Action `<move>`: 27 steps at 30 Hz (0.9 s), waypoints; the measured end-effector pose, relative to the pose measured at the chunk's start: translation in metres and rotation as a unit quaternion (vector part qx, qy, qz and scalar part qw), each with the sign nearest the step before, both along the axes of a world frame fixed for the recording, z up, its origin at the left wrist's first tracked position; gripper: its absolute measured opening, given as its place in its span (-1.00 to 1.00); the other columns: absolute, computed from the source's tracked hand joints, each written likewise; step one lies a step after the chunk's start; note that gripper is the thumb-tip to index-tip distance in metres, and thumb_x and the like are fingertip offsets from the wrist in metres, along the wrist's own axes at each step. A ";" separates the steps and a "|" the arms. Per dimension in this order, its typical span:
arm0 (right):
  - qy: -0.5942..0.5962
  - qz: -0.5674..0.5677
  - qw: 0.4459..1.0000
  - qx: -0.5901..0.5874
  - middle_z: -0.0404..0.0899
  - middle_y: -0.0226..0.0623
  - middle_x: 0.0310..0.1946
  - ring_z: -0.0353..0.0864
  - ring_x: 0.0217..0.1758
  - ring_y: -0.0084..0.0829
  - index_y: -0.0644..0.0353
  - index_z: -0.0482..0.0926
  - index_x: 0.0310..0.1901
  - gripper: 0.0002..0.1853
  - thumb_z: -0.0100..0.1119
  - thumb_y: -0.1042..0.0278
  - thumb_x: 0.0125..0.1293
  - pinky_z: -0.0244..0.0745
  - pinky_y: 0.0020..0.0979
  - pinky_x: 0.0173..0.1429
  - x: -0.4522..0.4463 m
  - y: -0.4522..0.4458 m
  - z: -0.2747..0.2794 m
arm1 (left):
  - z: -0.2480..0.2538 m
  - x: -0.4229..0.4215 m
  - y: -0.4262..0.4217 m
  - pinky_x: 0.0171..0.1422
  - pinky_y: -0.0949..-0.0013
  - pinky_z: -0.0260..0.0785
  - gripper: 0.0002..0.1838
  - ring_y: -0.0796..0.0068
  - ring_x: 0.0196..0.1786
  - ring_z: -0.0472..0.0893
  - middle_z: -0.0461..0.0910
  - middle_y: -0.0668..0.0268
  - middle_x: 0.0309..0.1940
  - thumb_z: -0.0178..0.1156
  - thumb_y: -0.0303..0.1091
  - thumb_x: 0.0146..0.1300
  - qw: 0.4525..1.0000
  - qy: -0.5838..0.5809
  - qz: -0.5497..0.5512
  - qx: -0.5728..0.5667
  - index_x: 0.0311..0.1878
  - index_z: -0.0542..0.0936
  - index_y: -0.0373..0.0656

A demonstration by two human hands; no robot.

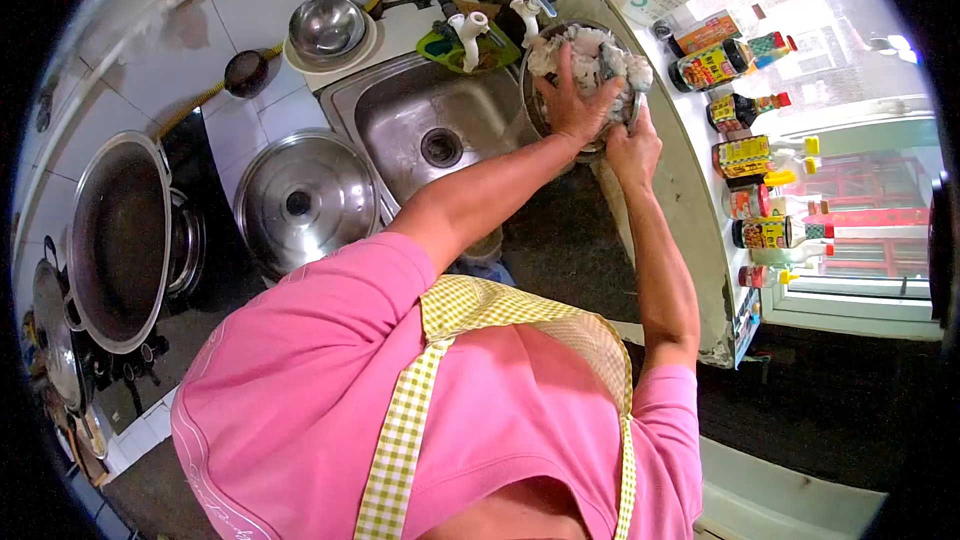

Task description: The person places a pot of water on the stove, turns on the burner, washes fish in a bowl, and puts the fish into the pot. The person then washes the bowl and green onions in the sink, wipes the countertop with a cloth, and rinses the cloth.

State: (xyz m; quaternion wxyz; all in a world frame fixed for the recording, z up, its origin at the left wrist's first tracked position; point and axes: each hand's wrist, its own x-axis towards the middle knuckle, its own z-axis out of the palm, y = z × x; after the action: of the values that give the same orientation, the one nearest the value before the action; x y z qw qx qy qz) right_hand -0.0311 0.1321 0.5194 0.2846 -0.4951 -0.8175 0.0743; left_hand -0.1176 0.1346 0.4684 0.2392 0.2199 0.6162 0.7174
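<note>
The one view looks forward and down from the person's head, its wide, round field dark at the corners. The pink shirt (400, 380) lies nearest; the left hand (582, 110), right hand (635, 148) and sink (400, 120) lie farther off.

A round, deep-looking grey metal bowl (531, 108) sits just beyond the right edge of the stainless-steel sink (352, 125), its mouth facing up toward the camera; its rim shows as a thin, dull curve, clearest along the left side, while the near part is hidden. Ragged, soft-looking whitish lumps with grey and bluish-grey patches (634, 68) fill the bowl; they lie heaped in an uneven mass, touching one another, piled up to the rim at the far and right sides; what they are cannot be told.
</note>
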 end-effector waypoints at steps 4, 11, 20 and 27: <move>-0.004 0.008 1.000 0.019 0.47 0.13 -0.41 0.50 -0.32 0.01 0.17 0.21 0.12 -0.41 -0.11 0.42 -0.08 0.37 -0.15 -0.20 -0.001 0.001 0.004 | 0.003 0.000 0.003 0.20 0.09 0.00 0.05 -0.16 0.19 0.02 -0.11 -0.22 0.10 0.27 0.19 -0.35 1.000 -0.016 0.003 0.025 0.24 0.00 0.08; 0.042 0.006 0.999 -0.034 0.51 0.05 -0.42 0.53 -0.41 -0.07 0.23 0.28 0.05 -0.49 -0.12 0.49 -0.07 0.43 -0.23 -0.27 0.002 0.004 -0.005 | 0.011 -0.005 -0.004 0.18 0.08 0.04 0.06 -0.16 0.21 0.01 -0.13 -0.24 0.12 0.29 0.16 -0.36 0.996 -0.012 -0.056 -0.069 0.25 -0.01 0.07; 0.385 -0.101 0.738 -0.545 0.44 -0.26 -0.50 0.47 -0.59 -0.41 0.28 0.36 -0.30 -0.77 -0.14 0.63 -0.07 0.42 -0.39 -0.65 -0.013 0.012 -0.178 | -0.032 -0.093 -0.056 0.02 0.00 0.23 -0.23 0.09 -0.01 0.43 0.28 0.13 0.10 0.20 0.14 -0.16 0.838 0.323 -0.361 -0.251 0.15 0.26 0.05; 0.331 -0.067 0.702 -0.627 0.44 -0.27 -0.59 0.42 -0.66 -0.44 0.17 0.39 -0.32 -0.77 -0.09 0.60 -0.09 0.27 -0.48 -0.75 -0.098 -0.002 -0.182 | -0.011 -0.201 -0.029 0.15 -0.16 -0.14 -0.61 0.33 -0.01 0.41 0.39 0.33 0.00 -0.05 0.00 0.12 0.589 0.783 -0.046 -0.192 -0.02 0.44 0.08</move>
State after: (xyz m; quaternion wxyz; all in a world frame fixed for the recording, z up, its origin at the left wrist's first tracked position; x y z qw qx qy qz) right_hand -0.1289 0.1299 0.3369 0.1652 -0.5562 -0.4002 0.7094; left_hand -0.3187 0.1053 0.4570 -0.2664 0.6739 0.6784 0.1212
